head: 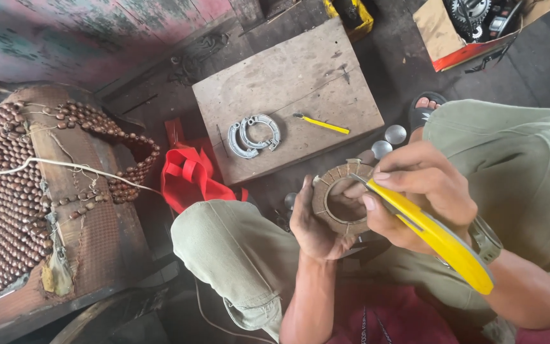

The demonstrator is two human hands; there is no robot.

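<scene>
My left hand (316,223) holds a brown ring-shaped friction disc (335,197) upright between my knees. My right hand (418,194) grips a yellow utility knife (437,239), its blade tip resting on the disc's upper rim. Both hands are over my lap, just in front of a low wooden board (294,76). On that board lie a pair of grey metal brake shoes (253,135) and a second, smaller yellow knife (321,123).
A red strap or bag (192,175) lies on the floor left of my knee. A beaded seat cover (7,197) fills the left side. A cardboard box of parts (479,25) stands top right. Two round metal caps (389,141) sit near my sandalled foot (424,109).
</scene>
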